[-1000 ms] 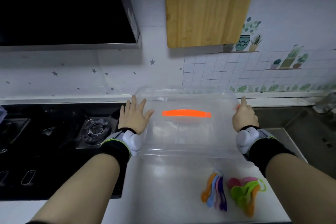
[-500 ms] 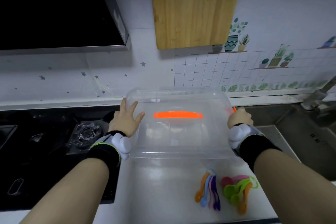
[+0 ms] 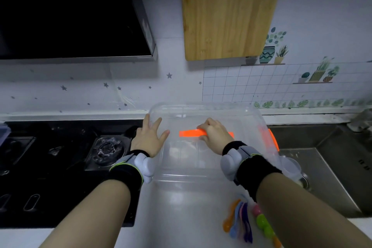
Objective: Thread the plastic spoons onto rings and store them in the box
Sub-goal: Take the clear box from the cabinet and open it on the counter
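Now the right hand [image 3: 216, 137] has moved onto the orange handle [image 3: 189, 133].

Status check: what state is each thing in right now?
Lid: on the box.
Side latch: swung outward, looks released.
Left hand: flat, fingers spread on the lid's edge.
Right hand: grips the orange handle.
Spoons: two bunches on the counter.
Burner: unlit.

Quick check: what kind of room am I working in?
Most likely a home kitchen: gas hob under a range hood on the left, steel sink on the right, wooden cutting board on the wall.
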